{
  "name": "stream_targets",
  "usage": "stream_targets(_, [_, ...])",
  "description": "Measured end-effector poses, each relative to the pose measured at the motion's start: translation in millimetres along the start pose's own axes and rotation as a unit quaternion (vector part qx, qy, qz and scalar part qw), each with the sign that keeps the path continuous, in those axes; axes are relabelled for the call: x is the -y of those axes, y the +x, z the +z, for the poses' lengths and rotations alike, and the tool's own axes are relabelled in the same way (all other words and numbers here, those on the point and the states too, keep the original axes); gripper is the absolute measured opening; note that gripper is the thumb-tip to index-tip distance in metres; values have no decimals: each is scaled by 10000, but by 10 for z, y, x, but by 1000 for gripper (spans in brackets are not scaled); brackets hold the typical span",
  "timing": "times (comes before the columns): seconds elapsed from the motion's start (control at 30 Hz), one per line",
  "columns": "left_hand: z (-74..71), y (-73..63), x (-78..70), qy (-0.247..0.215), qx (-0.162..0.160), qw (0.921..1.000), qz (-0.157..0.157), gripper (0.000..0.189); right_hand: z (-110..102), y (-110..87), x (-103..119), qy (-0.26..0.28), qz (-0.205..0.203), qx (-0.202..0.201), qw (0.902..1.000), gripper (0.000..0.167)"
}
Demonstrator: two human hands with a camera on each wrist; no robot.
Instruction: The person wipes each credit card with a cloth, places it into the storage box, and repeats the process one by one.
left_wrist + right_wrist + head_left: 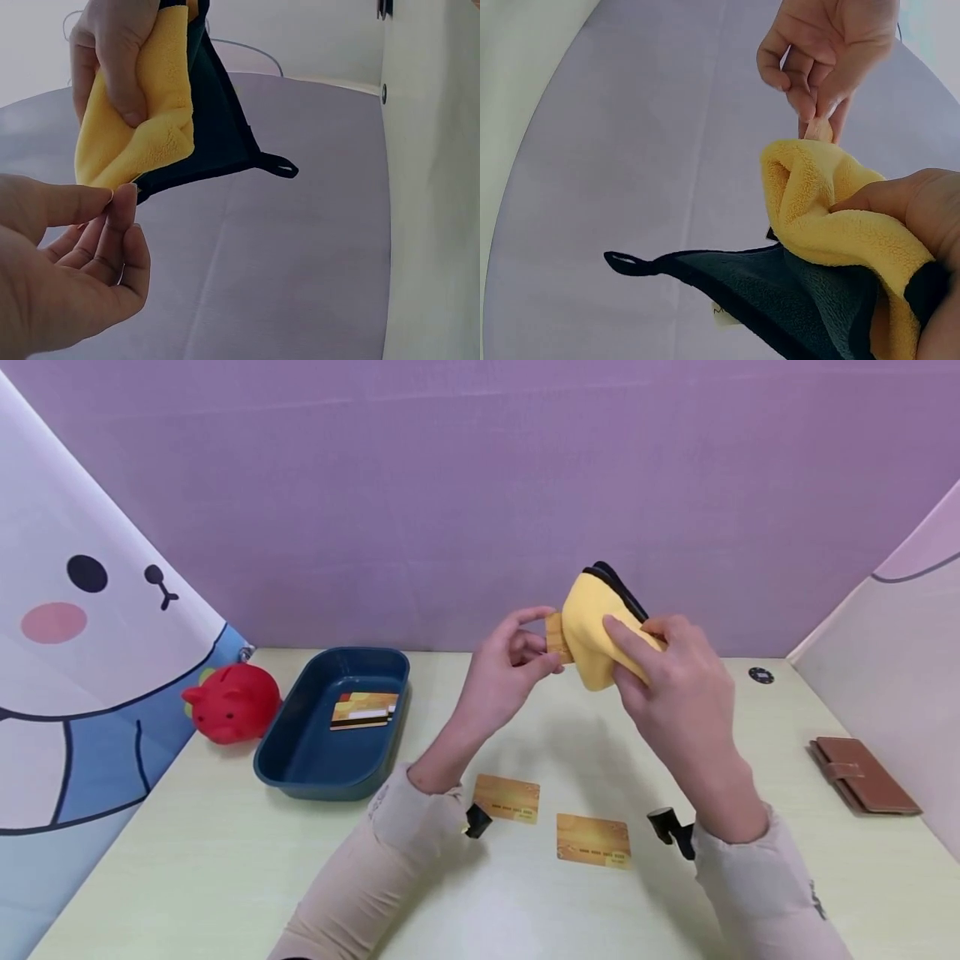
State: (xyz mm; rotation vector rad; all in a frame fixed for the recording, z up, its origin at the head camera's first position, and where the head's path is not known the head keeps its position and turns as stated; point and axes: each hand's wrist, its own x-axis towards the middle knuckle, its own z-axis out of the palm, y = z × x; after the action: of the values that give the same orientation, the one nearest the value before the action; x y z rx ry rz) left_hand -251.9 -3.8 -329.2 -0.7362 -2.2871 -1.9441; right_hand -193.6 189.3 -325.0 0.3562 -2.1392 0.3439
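Observation:
My left hand [498,672] pinches the edge of a gold card [556,637] between thumb and fingers, above the table. A folded cloth [592,631], yellow on one face and dark grey on the other with black trim, wraps the card's other end. My right hand [678,693] grips this cloth with the thumb pressed into its yellow side. In the right wrist view, a dark corner of the cloth [802,292] hangs down with a small loop. Two more gold cards, one on the left [507,798] and one on the right [593,841], lie flat beneath my hands.
To the left stands a dark blue tray [322,790] with gold cards [364,711] in it. A red piggy bank [234,703] sits beside it. At the right lie a brown leather wallet [866,775] and a small black round chip [761,675]. A purple backdrop [480,510] rises behind the table.

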Motion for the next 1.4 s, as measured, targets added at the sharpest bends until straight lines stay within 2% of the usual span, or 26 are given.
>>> stream_targets(0.17, [-49, 13, -19, -329, 53, 9994, 9, 47, -31, 13, -88, -58, 276, -71, 9996, 41])
stream_targets(0.33, [-138, 25, -26, -464, 153, 9987, 155, 47, -69, 21, -194, -155, 543, -104, 9983, 40])
stream_targets(0.57, [-243, 31, -54, -1202, 232, 9921, 272, 50, -100, 23, -270, -90, 909, -20, 9958, 42])
stream_targets(0.73, [-267, 39, -69, -860, 198, 9961, 88, 40, -102, 27, -266, 43, 991, -26, 9951, 42])
stream_targets(0.87, [-269, 39, -78, -620, 250, 9977, -127, 41, -114, 30, -276, 99, 1022, -81, 9947, 41])
stream_targets(1.0, [-256, 49, -58, -575, 199, 9980, -141, 41, -148, 37, -294, 124, 1072, -144, 9941, 39])
stream_targets(1.1, [-241, 58, -25, -529, 25, 9986, -10, 32, -180, 46, -302, 169, 1130, -202, 9932, 38])
stream_targets(1.2, [-240, 58, 8, -236, -249, 9993, 141, 25, -205, 55, -303, 243, 1170, -267, 9925, 38])
stream_targets(1.4, [-267, 48, 55, 299, -798, 9963, 137, 28, -205, 56, -301, 319, 1150, -356, 9922, 38])
